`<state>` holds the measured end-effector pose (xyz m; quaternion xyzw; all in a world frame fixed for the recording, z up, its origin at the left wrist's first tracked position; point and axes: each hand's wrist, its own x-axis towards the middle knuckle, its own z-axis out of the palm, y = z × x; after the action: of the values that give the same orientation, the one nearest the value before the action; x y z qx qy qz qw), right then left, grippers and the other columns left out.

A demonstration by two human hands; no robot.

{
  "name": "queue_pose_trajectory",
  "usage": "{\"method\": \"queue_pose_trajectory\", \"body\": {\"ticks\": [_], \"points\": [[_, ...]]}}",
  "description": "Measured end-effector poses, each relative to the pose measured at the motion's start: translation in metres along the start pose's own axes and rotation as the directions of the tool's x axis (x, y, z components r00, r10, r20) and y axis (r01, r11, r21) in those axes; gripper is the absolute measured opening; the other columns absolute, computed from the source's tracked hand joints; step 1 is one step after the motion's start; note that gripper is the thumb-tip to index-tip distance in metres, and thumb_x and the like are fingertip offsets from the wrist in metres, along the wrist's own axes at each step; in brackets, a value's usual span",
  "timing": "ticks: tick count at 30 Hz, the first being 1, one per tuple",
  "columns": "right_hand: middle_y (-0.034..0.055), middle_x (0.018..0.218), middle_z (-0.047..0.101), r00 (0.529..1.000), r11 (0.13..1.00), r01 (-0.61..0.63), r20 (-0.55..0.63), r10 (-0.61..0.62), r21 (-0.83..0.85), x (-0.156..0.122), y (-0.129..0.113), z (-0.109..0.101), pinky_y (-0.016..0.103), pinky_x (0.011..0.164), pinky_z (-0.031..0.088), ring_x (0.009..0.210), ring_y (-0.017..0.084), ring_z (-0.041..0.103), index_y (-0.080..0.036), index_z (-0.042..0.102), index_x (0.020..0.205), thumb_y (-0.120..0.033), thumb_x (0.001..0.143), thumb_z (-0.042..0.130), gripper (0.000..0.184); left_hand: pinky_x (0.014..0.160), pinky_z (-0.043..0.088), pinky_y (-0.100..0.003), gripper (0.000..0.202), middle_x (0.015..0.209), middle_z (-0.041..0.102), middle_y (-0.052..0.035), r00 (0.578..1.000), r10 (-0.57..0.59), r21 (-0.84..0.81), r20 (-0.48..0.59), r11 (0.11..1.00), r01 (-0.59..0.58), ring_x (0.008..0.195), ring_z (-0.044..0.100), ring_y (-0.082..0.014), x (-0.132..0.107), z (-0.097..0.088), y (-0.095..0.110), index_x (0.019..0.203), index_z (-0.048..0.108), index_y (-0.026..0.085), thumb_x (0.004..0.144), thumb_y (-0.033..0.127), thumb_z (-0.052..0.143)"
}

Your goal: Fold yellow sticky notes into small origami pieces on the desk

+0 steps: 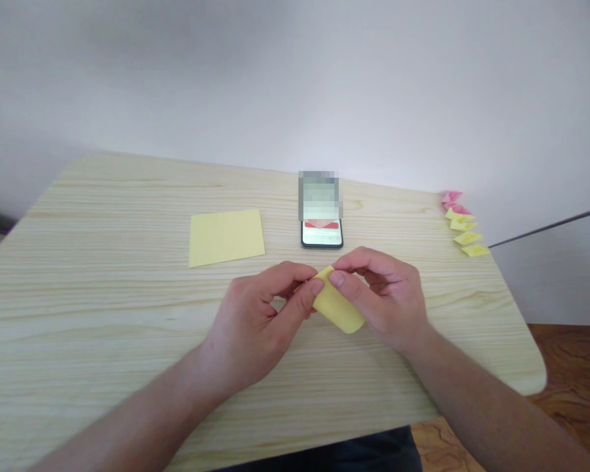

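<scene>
A piece of yellow paper (341,308) is held up between both hands over the middle of the table, bent over so its lower end looks rounded. My left hand (270,314) pinches its left edge between thumb and fingers. At the upper edge, my right hand (386,295) pinches it with the thumb in front. The fingers behind the paper are partly hidden. Just beyond my hands lies a phone (322,235) with a lit screen, its upper part blurred. Left of the phone, a flat yellow sheet (226,238) rests on the table.
Along the right edge of the wooden table (103,328) stand several small folded paper pieces, pink ones (452,198) at the back and yellow ones (474,251) in front. A white wall (275,85) rises behind the table. Brown patterned flooring (575,367) shows at lower right.
</scene>
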<state>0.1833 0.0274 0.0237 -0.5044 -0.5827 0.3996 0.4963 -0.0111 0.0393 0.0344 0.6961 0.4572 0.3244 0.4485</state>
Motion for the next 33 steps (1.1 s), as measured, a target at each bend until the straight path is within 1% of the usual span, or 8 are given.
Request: {"method": "queue_pose_trajectory", "body": {"ticks": [4,9,14,21,27,33], "points": [[0.0026,0.084,0.073,1.000,1.000,-0.001,0.000,0.001,-0.015,0.0004,-0.0011,-0.0002,0.030,0.068,0.058,0.075,0.017,0.068,-0.023,0.075,0.090,-0.034,0.086,0.075,0.011,0.066,0.053,-0.023,0.022,0.085,0.075,-0.0009,1.000,-0.012,0.002,0.015,1.000,0.012,0.073,0.068,-0.0144,-0.0003,0.0000,0.0000,0.102,0.073,0.021,0.097,0.037,0.059],[0.0029,0.084,0.073,1.000,1.000,0.006,0.000,-0.006,-0.011,0.0003,-0.0015,-0.0002,0.030,0.066,0.057,0.075,0.017,0.067,-0.023,0.075,0.090,-0.033,0.086,0.076,0.011,0.066,0.053,-0.022,0.021,0.088,0.075,-0.0004,1.000,-0.013,-0.002,0.023,1.000,0.013,0.074,0.068,-0.0139,-0.0008,0.0000,-0.0014,0.102,0.072,0.022,0.097,0.037,0.059],[0.0021,0.083,0.072,1.000,1.000,0.010,0.000,-0.010,-0.004,0.0003,-0.0009,-0.0002,0.028,0.065,0.056,0.074,0.016,0.067,-0.024,0.075,0.089,-0.032,0.086,0.076,0.009,0.065,0.052,-0.021,0.020,0.085,0.074,0.0011,1.000,-0.016,-0.010,0.020,1.000,0.016,0.074,0.068,-0.0129,-0.0011,0.0001,-0.0014,0.103,0.072,0.023,0.097,0.036,0.059],[0.0023,0.083,0.073,1.000,1.000,-0.006,0.007,0.006,-0.003,0.0008,-0.0019,0.0002,0.028,0.066,0.056,0.074,0.016,0.068,-0.023,0.074,0.089,-0.033,0.085,0.077,0.011,0.065,0.052,-0.021,0.019,0.085,0.074,0.0009,1.000,-0.013,-0.009,0.014,1.000,0.013,0.074,0.068,-0.0129,-0.0009,-0.0001,0.0001,0.103,0.072,0.023,0.097,0.035,0.060],[0.0012,0.084,0.072,1.000,1.000,-0.001,0.010,0.001,0.020,-0.0006,-0.0004,-0.0002,0.027,0.066,0.055,0.074,0.015,0.067,-0.024,0.075,0.090,-0.029,0.086,0.077,0.007,0.064,0.050,-0.020,0.018,0.081,0.072,0.0021,1.000,0.009,-0.006,0.011,1.000,-0.009,0.072,0.067,-0.0116,-0.0001,0.0003,-0.0006,0.100,0.072,0.022,0.097,0.035,0.060],[0.0008,0.084,0.072,1.000,1.000,-0.003,0.020,0.003,0.024,-0.0003,0.0004,-0.0006,0.027,0.068,0.054,0.076,0.015,0.067,-0.023,0.075,0.091,-0.028,0.087,0.076,0.006,0.064,0.051,-0.019,0.016,0.083,0.072,0.0037,1.000,0.012,-0.015,0.010,1.000,-0.011,0.073,0.067,-0.0104,-0.0011,0.0005,-0.0035,0.102,0.071,0.023,0.097,0.035,0.060]]}}
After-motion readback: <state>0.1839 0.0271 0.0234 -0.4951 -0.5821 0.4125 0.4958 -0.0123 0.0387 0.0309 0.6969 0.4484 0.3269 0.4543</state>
